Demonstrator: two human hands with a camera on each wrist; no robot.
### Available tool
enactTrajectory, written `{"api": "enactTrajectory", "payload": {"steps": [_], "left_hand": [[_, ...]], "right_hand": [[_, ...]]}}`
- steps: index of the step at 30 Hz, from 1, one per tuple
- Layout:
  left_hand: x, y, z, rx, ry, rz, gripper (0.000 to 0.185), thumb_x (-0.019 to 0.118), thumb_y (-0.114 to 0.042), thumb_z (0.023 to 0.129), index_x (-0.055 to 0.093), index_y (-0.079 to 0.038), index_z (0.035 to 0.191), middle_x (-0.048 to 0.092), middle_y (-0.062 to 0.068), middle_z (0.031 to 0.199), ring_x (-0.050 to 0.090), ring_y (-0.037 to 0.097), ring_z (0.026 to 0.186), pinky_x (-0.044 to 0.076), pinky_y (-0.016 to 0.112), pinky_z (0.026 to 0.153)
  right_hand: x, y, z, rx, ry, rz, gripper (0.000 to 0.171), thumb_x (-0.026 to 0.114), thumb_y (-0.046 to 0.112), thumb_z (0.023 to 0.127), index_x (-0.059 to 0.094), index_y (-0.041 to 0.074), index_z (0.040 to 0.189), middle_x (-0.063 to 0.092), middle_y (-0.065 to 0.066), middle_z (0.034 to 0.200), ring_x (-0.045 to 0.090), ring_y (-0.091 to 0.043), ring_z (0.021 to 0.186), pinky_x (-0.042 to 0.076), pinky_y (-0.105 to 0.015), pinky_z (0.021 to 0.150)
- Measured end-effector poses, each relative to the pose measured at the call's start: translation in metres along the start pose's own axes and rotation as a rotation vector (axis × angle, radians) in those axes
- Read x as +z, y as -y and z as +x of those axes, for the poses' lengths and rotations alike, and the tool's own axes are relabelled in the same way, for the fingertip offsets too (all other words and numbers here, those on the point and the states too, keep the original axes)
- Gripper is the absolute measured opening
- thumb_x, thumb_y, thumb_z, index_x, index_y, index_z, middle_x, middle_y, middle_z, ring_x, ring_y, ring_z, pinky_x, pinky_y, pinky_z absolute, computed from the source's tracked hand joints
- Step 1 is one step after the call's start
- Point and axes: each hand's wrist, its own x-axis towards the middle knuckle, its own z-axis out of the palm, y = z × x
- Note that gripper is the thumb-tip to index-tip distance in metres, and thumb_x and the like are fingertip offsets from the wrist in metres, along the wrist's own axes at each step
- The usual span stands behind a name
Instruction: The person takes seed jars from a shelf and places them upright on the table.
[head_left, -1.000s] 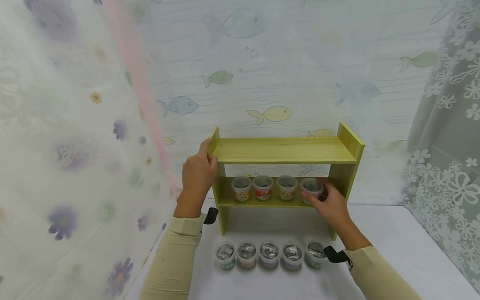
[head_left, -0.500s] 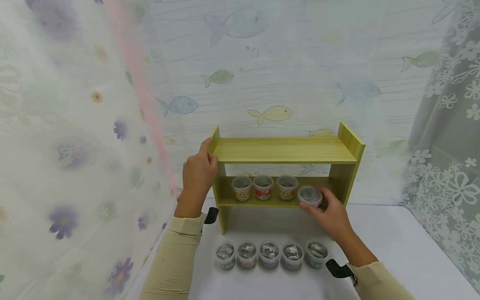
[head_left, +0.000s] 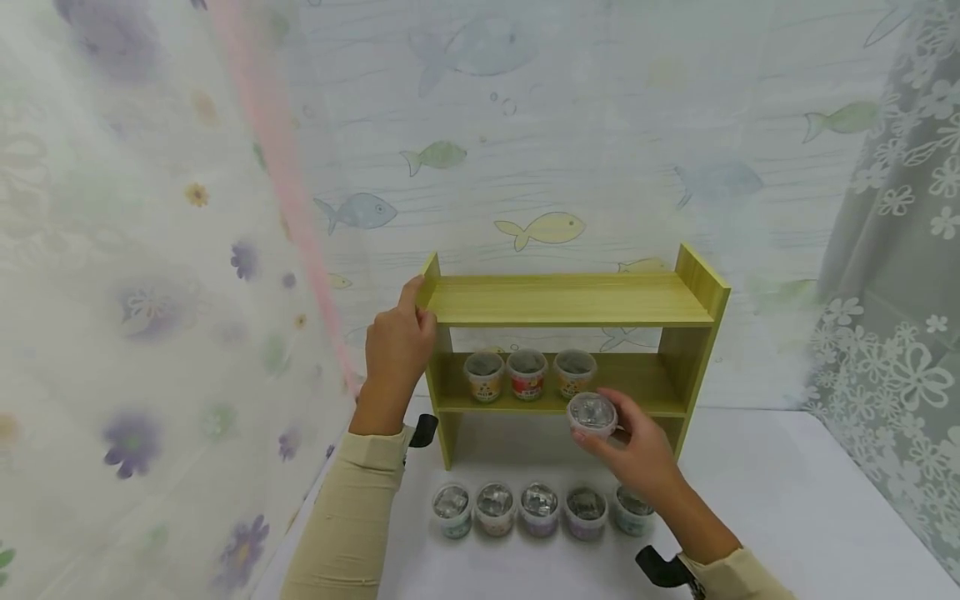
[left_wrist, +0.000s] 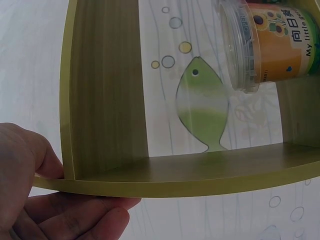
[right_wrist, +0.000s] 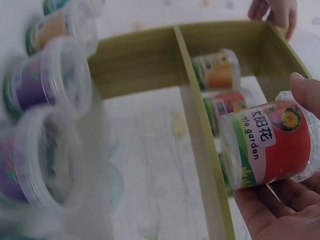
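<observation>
A small yellow-green wooden shelf (head_left: pixel 570 302) stands on a white table. My left hand (head_left: pixel 397 342) grips its top left corner (left_wrist: pixel 65 180), thumb on the side panel and fingers under the board. My right hand (head_left: pixel 633 450) holds a small clear-lidded cup with a red label (head_left: pixel 592 414) (right_wrist: pixel 272 145) in front of the lower shelf, just off its edge. Three similar cups (head_left: pixel 528 374) stand in a row on the lower shelf. The orange-labelled cup (left_wrist: pixel 265 42) shows in the left wrist view.
Several more lidded cups (head_left: pixel 538 508) stand in a row on the white table (head_left: pixel 787 500) in front of the shelf, just below my right hand. Sheer flowered curtains (head_left: pixel 135 300) hang at left and right. A fish-patterned wall is behind.
My right hand has drawn the red-labelled cup off the right end of the lower shelf, toward me and to the left. The left hand has stayed on the shelf's corner.
</observation>
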Motion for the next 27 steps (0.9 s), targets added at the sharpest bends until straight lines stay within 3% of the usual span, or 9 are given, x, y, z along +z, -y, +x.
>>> {"api": "enactTrajectory", "payload": {"steps": [6,13,20,27], "left_hand": [[0.001,0.002,-0.001,-0.004,0.007,-0.005,0.05,0.053,-0.015,0.099,0.054,-0.018,0.148,0.046,0.005,0.056,0.038,0.022,0.044,0.033,0.035,0.042],[0.005,0.003,0.002,0.017,-0.008,-0.02,0.05,0.053,-0.014,0.099,0.054,-0.018,0.148,0.045,0.005,0.056,0.033,0.02,0.044,0.03,0.035,0.041],[0.005,0.001,0.004,0.006,0.01,-0.022,0.05,0.054,-0.016,0.1,0.053,-0.02,0.15,0.048,0.005,0.059,0.039,0.021,0.044,0.034,0.034,0.042],[0.004,0.005,0.002,0.002,0.013,-0.011,0.051,0.052,-0.016,0.1,0.052,-0.021,0.15,0.047,0.005,0.057,0.038,0.021,0.043,0.033,0.034,0.041]], "right_hand": [[0.026,-0.001,-0.008,-0.062,0.041,0.049,0.075,0.086,0.039,0.084,0.052,0.015,0.147,0.069,-0.006,0.129,0.068,-0.025,0.119,0.056,-0.037,0.097],[0.054,0.008,-0.02,0.019,0.122,0.125,0.071,0.091,0.039,0.077,0.059,0.027,0.139,0.067,0.003,0.13,0.065,-0.019,0.123,0.056,-0.036,0.098],[0.08,0.009,-0.03,0.005,0.185,0.196,0.069,0.093,0.033,0.076,0.061,0.027,0.136,0.064,0.003,0.127,0.063,-0.021,0.12,0.056,-0.032,0.095],[0.106,0.014,-0.042,-0.021,0.233,0.159,0.068,0.092,0.042,0.075,0.061,0.031,0.135,0.064,0.012,0.125,0.063,-0.013,0.113,0.056,-0.03,0.092]]}}
